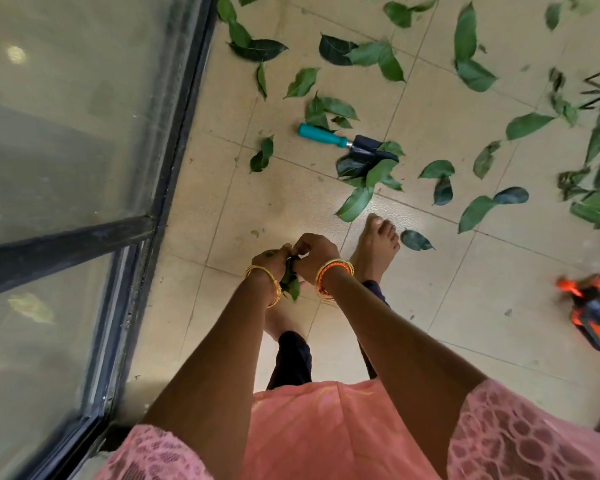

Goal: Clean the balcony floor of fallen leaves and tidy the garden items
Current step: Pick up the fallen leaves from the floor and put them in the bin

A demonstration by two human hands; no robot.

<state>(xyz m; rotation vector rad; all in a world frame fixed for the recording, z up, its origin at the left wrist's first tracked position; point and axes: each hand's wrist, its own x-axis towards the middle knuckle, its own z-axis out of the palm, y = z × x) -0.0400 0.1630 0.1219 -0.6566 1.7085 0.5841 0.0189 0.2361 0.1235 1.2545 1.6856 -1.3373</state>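
Note:
Many green leaves lie scattered over the beige tiled balcony floor. My left hand and my right hand meet low in front of me, fingers curled. Together they grip a small bunch of green leaves that hangs down between my wrists. A garden trowel with a teal handle and dark blade lies on the floor ahead, its blade partly under leaves. My bare right foot stands just beyond my hands.
A dark-framed glass railing runs along the left side. An orange and black object sits at the right edge. A dark pronged tool shows at the upper right, blurred.

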